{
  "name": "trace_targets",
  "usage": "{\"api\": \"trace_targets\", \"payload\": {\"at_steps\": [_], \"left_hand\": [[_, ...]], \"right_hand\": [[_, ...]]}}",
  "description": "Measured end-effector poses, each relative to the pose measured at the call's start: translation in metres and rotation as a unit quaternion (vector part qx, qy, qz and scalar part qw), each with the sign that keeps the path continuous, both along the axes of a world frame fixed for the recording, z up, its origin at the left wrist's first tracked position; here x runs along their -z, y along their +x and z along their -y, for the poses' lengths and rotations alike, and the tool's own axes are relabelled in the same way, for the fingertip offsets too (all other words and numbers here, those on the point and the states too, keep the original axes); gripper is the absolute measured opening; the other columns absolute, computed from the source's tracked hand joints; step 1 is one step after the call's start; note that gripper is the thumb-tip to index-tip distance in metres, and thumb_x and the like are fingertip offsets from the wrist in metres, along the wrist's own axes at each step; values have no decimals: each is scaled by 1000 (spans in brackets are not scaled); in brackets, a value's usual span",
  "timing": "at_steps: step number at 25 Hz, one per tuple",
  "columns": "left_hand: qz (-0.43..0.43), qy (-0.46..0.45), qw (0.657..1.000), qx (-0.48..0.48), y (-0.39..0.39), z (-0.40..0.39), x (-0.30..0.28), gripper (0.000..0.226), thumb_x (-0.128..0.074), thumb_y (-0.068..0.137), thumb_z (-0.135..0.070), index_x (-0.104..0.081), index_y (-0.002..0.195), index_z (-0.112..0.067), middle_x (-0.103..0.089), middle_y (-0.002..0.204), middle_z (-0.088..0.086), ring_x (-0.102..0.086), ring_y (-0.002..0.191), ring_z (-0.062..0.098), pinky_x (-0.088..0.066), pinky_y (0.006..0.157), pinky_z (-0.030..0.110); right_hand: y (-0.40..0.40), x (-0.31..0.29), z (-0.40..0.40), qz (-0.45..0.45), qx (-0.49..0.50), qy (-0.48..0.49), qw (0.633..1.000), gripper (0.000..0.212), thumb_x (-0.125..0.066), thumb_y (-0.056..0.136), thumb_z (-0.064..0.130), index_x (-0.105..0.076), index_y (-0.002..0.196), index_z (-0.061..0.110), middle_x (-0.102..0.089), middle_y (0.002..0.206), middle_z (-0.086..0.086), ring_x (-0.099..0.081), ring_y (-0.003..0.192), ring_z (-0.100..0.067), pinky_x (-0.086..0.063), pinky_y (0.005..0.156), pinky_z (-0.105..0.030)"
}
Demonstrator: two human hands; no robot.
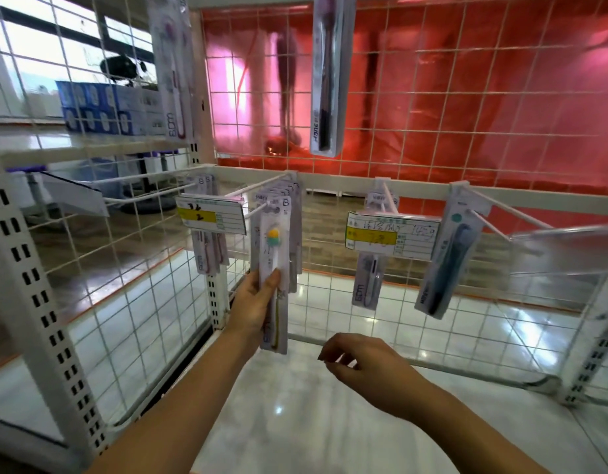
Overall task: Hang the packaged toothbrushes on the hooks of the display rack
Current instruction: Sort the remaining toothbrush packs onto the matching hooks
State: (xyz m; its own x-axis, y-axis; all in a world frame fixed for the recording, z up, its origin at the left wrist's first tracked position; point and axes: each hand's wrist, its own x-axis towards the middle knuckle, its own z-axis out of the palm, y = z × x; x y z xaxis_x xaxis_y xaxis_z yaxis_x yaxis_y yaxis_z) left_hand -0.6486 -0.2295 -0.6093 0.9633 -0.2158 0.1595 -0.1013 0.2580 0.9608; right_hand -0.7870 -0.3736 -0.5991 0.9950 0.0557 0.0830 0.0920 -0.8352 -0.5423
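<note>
Wire rack [432,107] behind; toothbrush pack [274,268], upright at frame ctr, gripped by left hand [254,302] w/ top at hook [261,208]; right hand [360,364] loosely curled, empty, lower right.

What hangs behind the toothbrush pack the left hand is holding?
Behind the yellow-topped toothbrush pack gripped by the left hand, more packs hang on the same hook. Only their top edges show; their contents are covered.

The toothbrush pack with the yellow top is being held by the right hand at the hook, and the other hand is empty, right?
Not quite. The head view shows the left hand holding the toothbrush pack at the hook. The right hand is the empty one.
</note>
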Motion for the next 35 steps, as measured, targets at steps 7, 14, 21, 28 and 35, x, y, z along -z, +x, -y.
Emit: {"api": "trace_targets", "payload": {"at_steps": [7,14,21,28,35], "left_hand": [[34,-7,998,-59,-14,2,6,12,-54,90,-32,-55,102,-31,-66,91,-1,-65,79,15,-56,70,31],[55,25,993,-99,-15,-3,4,4,-52,90,-38,-52,93,-35,-64,91,-7,-64,84,17,-56,74,34],[61,6,993,-99,-11,3,-1,9,-49,91,-38,-51,93,-29,-63,91,-3,-65,86,20,-58,73,35],[103,21,985,-134,-16,-8,3,11,-52,82,-44,-49,89,-36,-62,91,-11,-62,85,7,-50,61,17],[71,46,990,-114,0,-14,6,24,-45,91,-40,-51,82,-19,-60,76,1,-61,61,4,-51,51,15]], "right_hand": [[7,8,1,-13,0,-1,1000,19,-49,95,27,-58,112,30,-55,103,17,-55,95,-2,-49,88,-20],[10,10,-1,-18,-7,-5,1000,20,-49,95,26,-59,113,29,-56,106,15,-55,96,-3,-47,85,-15],[18,12,-2,-24,-11,4,1000,19,-49,95,26,-59,111,30,-54,103,17,-55,96,-3,-48,85,-17],[31,3,6,-4,2,29,1000,15,-51,95,25,-60,106,30,-57,99,15,-54,90,1,-45,78,-12],[44,0,-4,13,-4,50,999,13,-52,94,26,-57,94,38,-60,97,16,-55,89,1,-46,79,-15]]}}
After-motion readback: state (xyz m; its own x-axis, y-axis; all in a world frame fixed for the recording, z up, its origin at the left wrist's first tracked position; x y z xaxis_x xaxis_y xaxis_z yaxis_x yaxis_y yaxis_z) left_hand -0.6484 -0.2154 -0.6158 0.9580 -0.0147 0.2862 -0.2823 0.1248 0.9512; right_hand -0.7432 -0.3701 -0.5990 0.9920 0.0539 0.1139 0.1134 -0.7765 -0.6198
